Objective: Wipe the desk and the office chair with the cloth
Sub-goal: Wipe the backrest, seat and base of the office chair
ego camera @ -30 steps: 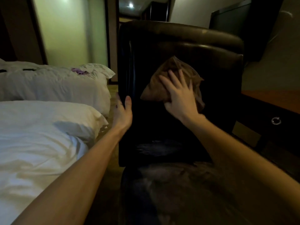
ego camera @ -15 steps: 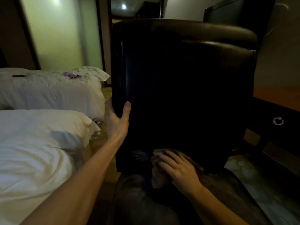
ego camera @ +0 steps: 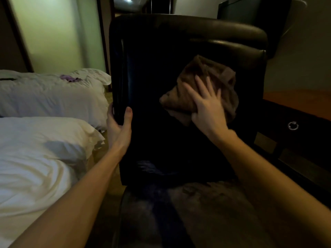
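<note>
A black leather office chair [ego camera: 155,72] stands right in front of me, its backrest upright and its seat below. A crumpled brown cloth [ego camera: 220,81] lies against the right half of the backrest. My right hand [ego camera: 206,104] presses the cloth flat onto the leather with its fingers spread. My left hand [ego camera: 119,126] grips the backrest's left edge, thumb on the front and fingers behind it. The desk [ego camera: 300,102] shows at the right as a wooden top over a dark front.
Two beds with white bedding [ego camera: 44,97] fill the left side, close to the chair. A small purple item [ego camera: 69,78] lies on the far bed. The desk drawer has a metal ring pull [ego camera: 293,125]. A dark screen [ego camera: 238,11] stands behind the chair.
My right hand has carried the cloth from the bottom of the backrest back up to its upper right part. My left hand keeps its hold on the left edge.
</note>
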`<state>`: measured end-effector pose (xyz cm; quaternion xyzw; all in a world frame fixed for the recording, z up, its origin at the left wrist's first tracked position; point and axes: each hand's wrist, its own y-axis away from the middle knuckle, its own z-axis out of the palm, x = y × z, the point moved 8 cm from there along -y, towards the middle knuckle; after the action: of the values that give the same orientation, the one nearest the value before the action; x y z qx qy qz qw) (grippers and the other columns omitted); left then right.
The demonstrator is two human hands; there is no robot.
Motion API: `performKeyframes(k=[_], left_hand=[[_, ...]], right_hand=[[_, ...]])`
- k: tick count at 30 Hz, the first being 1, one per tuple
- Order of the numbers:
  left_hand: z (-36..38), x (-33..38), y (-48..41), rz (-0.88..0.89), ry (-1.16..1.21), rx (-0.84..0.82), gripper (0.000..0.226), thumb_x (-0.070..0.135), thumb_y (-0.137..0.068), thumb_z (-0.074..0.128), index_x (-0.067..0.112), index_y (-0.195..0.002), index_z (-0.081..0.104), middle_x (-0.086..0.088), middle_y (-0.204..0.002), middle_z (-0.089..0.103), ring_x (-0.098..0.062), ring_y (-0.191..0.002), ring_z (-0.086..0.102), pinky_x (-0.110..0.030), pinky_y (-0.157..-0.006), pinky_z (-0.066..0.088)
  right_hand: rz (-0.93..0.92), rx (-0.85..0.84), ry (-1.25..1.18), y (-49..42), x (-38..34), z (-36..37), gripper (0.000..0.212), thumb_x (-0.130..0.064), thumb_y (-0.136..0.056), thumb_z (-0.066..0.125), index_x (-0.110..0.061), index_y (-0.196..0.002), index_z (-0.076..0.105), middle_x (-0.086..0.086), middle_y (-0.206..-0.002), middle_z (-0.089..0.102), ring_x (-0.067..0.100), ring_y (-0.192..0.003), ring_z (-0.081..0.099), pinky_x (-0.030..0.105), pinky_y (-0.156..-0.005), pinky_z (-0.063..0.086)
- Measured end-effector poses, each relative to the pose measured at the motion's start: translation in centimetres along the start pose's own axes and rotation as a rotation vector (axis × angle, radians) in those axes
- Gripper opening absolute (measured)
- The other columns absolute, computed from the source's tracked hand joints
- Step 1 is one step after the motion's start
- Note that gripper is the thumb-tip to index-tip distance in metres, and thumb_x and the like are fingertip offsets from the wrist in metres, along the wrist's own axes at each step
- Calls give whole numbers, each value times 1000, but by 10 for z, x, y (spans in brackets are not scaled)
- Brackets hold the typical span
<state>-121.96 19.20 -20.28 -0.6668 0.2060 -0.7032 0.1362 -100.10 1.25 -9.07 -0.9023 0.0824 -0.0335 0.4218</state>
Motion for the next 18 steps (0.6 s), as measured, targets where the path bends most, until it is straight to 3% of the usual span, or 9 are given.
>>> performKeyframes(k=[5, 7, 9, 10, 12, 14, 18], left_hand=[[-4, 0, 0, 9, 33, 23, 79, 79, -86, 51, 41, -152, 31, 6, -150, 50, -11, -134, 51, -41, -115, 43], [-3, 1, 1, -3, 1, 9, 64, 81, -87, 48, 57, -144, 33, 14, -144, 51, -5, -131, 52, -37, -115, 42], [-3, 4, 2, -9, -48, -26, 55, 84, -85, 44, 67, -136, 34, 29, -131, 53, 11, -121, 53, -22, -108, 44], [-1, 7, 3, -7, -65, -52, 62, 85, -84, 43, 61, -141, 33, 33, -128, 53, 17, -116, 52, -14, -103, 42], [2, 10, 1, -3, -90, -96, 74, 78, -91, 41, 41, -153, 28, 19, -142, 53, 4, -127, 52, -18, -108, 40], [6, 14, 1, -16, -132, -101, 71, 63, -101, 40, 28, -161, 21, -1, -154, 47, -19, -139, 47, -38, -118, 37], [10, 35, 15, -60, -353, 91, 59, 49, -106, 40, 17, -156, 36, -21, -150, 45, -38, -138, 43, -50, -117, 34]], right_hand=[[23, -33, -34, 93, -13, 55, 87, 7, -58, 79, -11, -140, 58, 19, -152, 46, 48, -144, 34, 70, -106, 38], [-3, -116, -28, 130, -18, 74, 83, 8, -53, 84, -10, -132, 66, 19, -143, 56, 49, -133, 49, 65, -93, 51], [-45, -180, 2, 152, -19, 78, 75, 2, -56, 87, -13, -127, 70, 14, -133, 65, 44, -120, 62, 51, -76, 61], [-58, -207, 17, 159, -18, 75, 72, -2, -58, 88, -16, -126, 71, 11, -130, 67, 40, -114, 66, 46, -69, 62], [-116, -274, 83, 166, -20, 68, 65, -14, -61, 90, -22, -124, 72, 5, -127, 70, 34, -104, 71, 41, -63, 61], [-189, -279, 138, 167, -19, 49, 59, -24, -63, 90, -24, -120, 73, 3, -125, 70, 31, -103, 72, 40, -65, 61], [-158, 13, 124, 130, -2, -27, 43, -9, -71, 71, -17, -114, 76, 9, -124, 71, 38, -105, 70, 44, -73, 60]])
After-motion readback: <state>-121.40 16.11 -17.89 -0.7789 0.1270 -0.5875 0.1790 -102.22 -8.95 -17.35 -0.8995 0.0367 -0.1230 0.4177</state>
